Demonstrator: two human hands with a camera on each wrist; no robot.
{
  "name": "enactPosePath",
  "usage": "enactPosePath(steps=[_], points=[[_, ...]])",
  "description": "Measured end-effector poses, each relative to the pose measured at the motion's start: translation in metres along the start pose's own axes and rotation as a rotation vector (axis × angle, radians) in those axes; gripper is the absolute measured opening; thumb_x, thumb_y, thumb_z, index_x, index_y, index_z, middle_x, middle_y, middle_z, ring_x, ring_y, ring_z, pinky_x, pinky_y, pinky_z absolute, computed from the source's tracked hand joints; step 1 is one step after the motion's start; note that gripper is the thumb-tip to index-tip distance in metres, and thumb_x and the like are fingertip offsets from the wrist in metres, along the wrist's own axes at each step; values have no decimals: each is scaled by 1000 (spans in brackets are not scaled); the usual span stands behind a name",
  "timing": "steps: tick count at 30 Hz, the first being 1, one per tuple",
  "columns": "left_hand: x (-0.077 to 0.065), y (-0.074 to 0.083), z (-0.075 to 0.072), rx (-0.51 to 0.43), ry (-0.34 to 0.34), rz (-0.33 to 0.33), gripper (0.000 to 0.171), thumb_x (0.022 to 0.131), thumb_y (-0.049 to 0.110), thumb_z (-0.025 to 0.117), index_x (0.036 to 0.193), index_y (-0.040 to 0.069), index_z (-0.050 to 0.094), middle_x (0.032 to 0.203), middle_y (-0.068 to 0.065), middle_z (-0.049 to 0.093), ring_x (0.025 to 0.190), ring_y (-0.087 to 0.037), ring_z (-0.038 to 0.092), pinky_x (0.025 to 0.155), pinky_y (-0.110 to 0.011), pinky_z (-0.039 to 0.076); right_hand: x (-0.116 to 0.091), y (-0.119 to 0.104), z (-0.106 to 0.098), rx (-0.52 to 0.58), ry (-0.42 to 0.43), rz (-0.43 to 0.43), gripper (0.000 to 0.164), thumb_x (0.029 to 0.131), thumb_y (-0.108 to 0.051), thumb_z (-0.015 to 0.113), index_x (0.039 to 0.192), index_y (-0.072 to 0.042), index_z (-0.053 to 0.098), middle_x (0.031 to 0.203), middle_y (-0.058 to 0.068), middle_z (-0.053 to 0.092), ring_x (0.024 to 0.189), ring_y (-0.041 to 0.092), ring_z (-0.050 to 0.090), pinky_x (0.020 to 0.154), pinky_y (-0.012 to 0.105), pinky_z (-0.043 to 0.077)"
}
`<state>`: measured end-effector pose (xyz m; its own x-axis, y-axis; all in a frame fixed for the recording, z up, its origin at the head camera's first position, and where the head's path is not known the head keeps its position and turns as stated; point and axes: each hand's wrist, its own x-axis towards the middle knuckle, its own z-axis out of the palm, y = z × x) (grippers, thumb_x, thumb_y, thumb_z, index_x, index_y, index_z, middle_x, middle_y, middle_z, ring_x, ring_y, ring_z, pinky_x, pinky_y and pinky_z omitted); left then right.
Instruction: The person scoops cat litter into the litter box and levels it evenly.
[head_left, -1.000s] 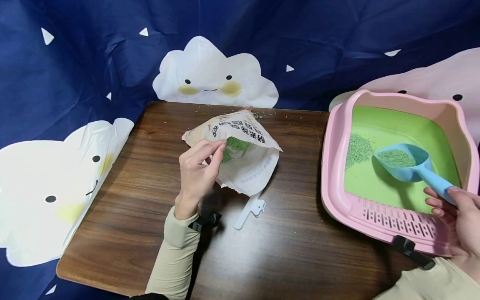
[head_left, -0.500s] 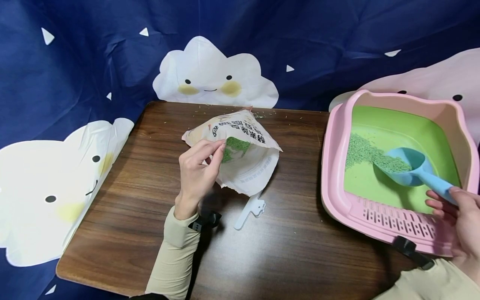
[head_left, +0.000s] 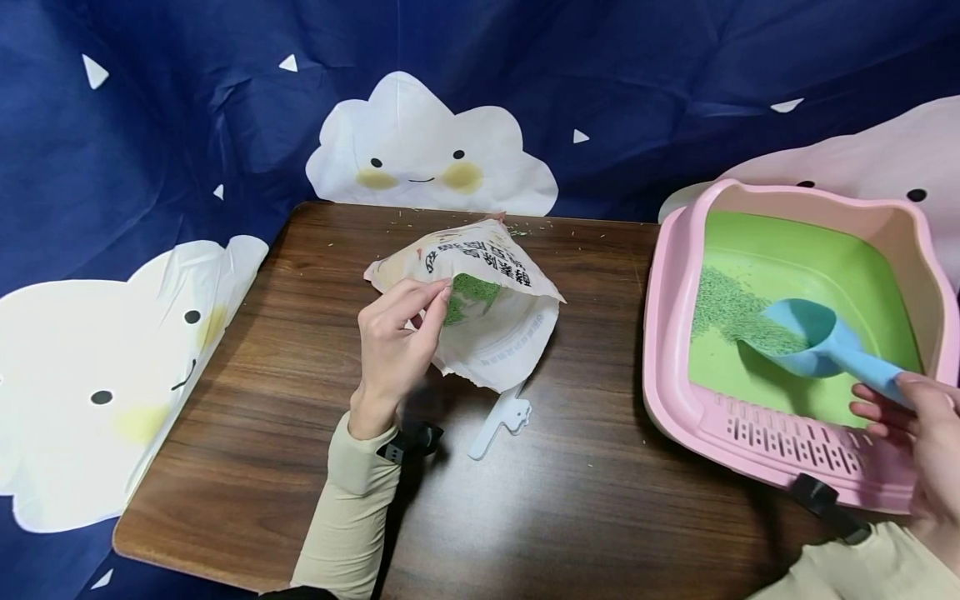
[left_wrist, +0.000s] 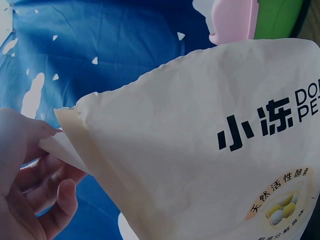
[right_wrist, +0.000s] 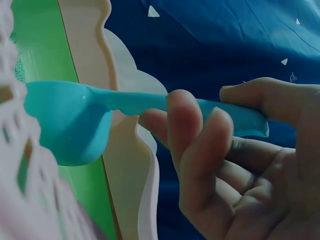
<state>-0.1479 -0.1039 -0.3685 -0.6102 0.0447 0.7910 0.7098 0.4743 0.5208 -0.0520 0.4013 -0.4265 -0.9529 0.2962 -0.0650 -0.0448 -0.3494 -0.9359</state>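
My left hand (head_left: 397, 333) pinches the torn edge of a white paper bag (head_left: 498, 337) with dark printing, between thumb and fingertips. Green pellets (head_left: 474, 292) show inside its mouth. In the left wrist view the bag (left_wrist: 165, 125) fills most of the picture. At the right, my right hand (head_left: 926, 425) grips the handle of a blue scoop (head_left: 825, 350). The scoop is tilted to the left over the litter box's green floor, and pellets spill from its lip onto a pile of litter (head_left: 720, 302). The right wrist view has the scoop (right_wrist: 75, 125) from the side.
The pink litter box (head_left: 675, 350) stands at the table's right side, its front rim slotted. A small white cloud-shaped clip (head_left: 502, 421) lies before the bag on the wooden table (head_left: 247, 400). Loose pellets are scattered behind the bag. A blue curtain (head_left: 600, 67) hangs behind.
My right hand has tipped the scoop to the left and lowered its lip. Pellets have slid out, and the pile has spread right. My left hand and the bag have stayed still.
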Motion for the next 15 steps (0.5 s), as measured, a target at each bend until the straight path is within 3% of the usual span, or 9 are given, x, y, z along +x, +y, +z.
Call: enactPosePath(steps=[5,11,15], points=[[0,0,0,-2,0,0,12,87,4,66,91,-2,77,78,-10,72,56,-10,51,52,-14,38,3,2,-2,-27,-2,-12,26,102,-7,40,102,-6,67,76,7,75,60,15,71,46,20,52],[0,0,0,-3,-1,1,12,87,4,66,91,-2,76,77,-10,72,56,-10,51,52,-14,38,-12,-15,32,-48,-21,-10,25,102,-4,36,97,-8,61,75,3,75,61,11,71,48,17,52],[0,0,0,-1,-2,2,12,87,4,66,91,-1,77,77,-10,72,56,-10,51,52,-14,38,-6,-9,18,-70,-50,-16,27,102,-4,35,99,-8,62,78,3,75,62,11,71,49,18,53]])
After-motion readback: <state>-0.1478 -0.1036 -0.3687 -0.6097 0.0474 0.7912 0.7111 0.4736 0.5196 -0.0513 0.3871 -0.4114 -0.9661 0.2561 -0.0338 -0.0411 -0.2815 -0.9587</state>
